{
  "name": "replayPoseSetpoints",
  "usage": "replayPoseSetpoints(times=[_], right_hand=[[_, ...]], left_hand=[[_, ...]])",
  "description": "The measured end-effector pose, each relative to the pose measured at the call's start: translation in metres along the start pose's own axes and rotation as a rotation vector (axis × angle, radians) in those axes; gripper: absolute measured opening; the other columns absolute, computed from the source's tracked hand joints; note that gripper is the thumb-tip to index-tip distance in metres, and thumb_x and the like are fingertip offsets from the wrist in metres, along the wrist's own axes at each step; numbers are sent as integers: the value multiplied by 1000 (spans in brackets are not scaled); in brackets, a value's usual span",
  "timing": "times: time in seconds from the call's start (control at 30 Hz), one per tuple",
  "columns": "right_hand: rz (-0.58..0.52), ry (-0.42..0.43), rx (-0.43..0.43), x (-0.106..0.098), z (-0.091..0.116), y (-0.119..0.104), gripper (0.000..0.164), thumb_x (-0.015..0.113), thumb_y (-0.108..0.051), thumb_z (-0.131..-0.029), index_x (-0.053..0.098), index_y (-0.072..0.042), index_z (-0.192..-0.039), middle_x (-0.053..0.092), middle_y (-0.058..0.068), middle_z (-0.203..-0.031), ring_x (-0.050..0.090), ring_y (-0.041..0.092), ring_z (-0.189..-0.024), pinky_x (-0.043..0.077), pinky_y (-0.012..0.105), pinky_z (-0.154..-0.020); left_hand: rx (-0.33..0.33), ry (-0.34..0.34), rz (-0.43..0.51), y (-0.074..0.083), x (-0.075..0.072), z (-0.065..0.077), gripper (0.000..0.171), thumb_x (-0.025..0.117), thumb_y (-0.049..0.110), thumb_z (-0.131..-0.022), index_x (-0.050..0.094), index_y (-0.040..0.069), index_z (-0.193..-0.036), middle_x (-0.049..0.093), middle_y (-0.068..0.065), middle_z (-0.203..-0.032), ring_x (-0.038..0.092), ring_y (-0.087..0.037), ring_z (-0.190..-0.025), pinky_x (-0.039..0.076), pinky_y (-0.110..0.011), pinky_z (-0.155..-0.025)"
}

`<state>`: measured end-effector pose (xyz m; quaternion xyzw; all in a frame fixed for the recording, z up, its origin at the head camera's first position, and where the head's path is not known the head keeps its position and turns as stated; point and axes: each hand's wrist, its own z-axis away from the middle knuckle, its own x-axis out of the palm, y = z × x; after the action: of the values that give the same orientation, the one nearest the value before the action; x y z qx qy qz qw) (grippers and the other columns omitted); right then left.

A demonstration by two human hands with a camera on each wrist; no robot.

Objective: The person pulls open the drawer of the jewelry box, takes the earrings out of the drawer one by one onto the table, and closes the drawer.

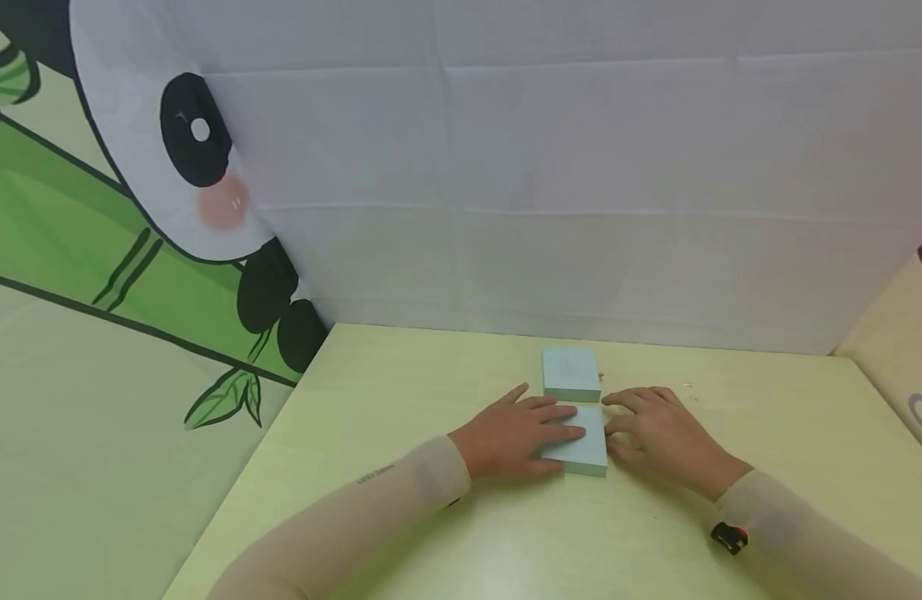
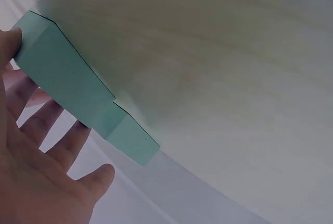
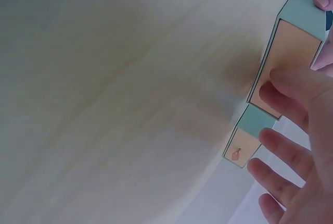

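Two pale blue-green drawer boxes stand in line on the table, the near box (image 1: pixel 592 442) and behind it the far box (image 1: pixel 569 371). Across the near box's top my left hand (image 1: pixel 509 437) rests with spread, fairly straight fingers, its thumb along the front side. At that box's right end is my right hand (image 1: pixel 667 437). Thumb and forefinger pinch at the middle of the peach end panel (image 3: pixel 289 44), covering the spot they hold; the other fingers are spread. On the far box's end panel a small reddish pull tab (image 3: pixel 235 154) shows.
The boxes stand on a pale yellow table (image 1: pixel 431 375). A white cloth wall (image 1: pixel 581 167) rises behind it, with a printed panda and bamboo panel (image 1: pixel 131 250) on the left. A small black and red object (image 1: pixel 729 537) is at the right cuff.
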<state>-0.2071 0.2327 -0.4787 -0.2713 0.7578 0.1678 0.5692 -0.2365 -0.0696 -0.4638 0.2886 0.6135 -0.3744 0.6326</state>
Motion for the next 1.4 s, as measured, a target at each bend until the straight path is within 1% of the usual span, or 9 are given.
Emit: replayPoseSetpoints(times=[0.13,0.23,0.43,0.73,0.9,1.03,1.13,1.27,1.4], right_hand=[[12,-1,-18,2,-1,3,6,95,-25,-98,92,-30,-100,83,5,-144,77,35,-137,59,63,-115],[19,19,-37,3,-2,5,8,97,-23,-96,92,-29,-98,83,5,-143,77,34,-137,59,62,-114],[10,30,-41,1,-5,6,10,95,-21,-96,91,-29,-97,84,5,-143,77,34,-137,59,63,-114],[29,52,-83,4,-8,15,8,97,-21,-95,94,-28,-94,85,5,-141,78,34,-134,60,63,-111],[34,54,-95,3,-10,19,6,99,-22,-93,96,-26,-95,85,7,-140,78,35,-134,61,63,-111],[37,49,-98,1,-11,23,5,100,-23,-94,97,-26,-98,85,6,-140,78,35,-134,61,63,-112],[43,46,-101,2,-11,27,6,99,-24,-94,98,-26,-99,85,5,-139,78,34,-134,61,63,-112],[46,48,-109,3,-12,31,5,99,-24,-94,98,-26,-98,85,5,-138,78,34,-133,61,62,-111],[39,46,-103,3,-11,33,5,98,-23,-94,98,-27,-97,86,5,-138,77,34,-133,61,62,-111]], left_hand=[[5,5,-14,0,-1,-2,62,56,66,-121,49,46,-180,47,14,-190,48,-19,-178,37,-59,-148],[4,0,-20,0,-1,-4,62,55,66,-121,49,46,-180,47,14,-190,49,-20,-177,37,-59,-148],[-12,-2,-26,0,-2,-7,62,57,66,-121,50,47,-179,47,14,-190,50,-20,-176,37,-60,-148],[-18,4,-31,-2,1,-13,62,56,67,-121,50,47,-179,49,14,-189,51,-20,-175,39,-59,-147],[-21,6,-24,-3,0,-16,62,57,66,-120,51,47,-179,49,14,-189,52,-20,-175,40,-58,-146],[-15,6,-16,-4,-1,-19,62,58,65,-121,51,45,-179,50,13,-188,52,-20,-175,43,-54,-145],[-3,3,-13,-5,-2,-20,63,58,64,-121,50,43,-180,49,11,-189,51,-20,-175,43,-46,-146],[-2,-13,25,-6,-2,-22,65,59,61,-122,49,39,-181,47,8,-190,49,-22,-177,43,-37,-144],[-12,-28,72,-6,-3,-23,64,61,58,-122,49,38,-182,46,7,-191,47,-24,-178,45,-36,-143]])
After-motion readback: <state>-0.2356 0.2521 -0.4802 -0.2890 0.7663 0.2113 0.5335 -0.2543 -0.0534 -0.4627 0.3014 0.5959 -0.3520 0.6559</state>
